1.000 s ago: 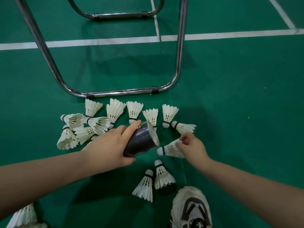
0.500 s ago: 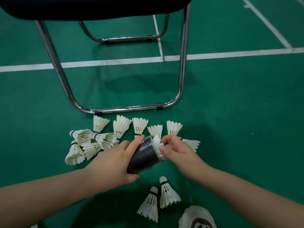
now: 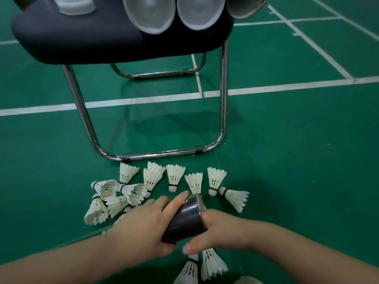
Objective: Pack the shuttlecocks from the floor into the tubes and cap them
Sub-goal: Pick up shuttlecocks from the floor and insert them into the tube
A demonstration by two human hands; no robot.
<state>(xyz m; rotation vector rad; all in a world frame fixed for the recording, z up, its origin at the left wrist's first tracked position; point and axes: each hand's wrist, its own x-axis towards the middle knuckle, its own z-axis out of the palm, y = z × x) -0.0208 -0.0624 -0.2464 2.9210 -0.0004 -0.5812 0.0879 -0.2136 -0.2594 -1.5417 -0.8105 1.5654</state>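
Left hand (image 3: 143, 228) is gripping the tube (image 3: 185, 221). Right hand (image 3: 223, 228) is reaching at its mouth, fingers hidden, grasp indeterminable. The shuttlecock held there earlier is no longer showing, likely seated; many shuttlecocks (image 3: 174, 176) are lying on the floor (image 3: 287, 160).

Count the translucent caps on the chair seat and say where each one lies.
3. The left cap is cropped by the top edge; the middle cap and right cap lie side by side on the chair seat. More may lie out of frame.
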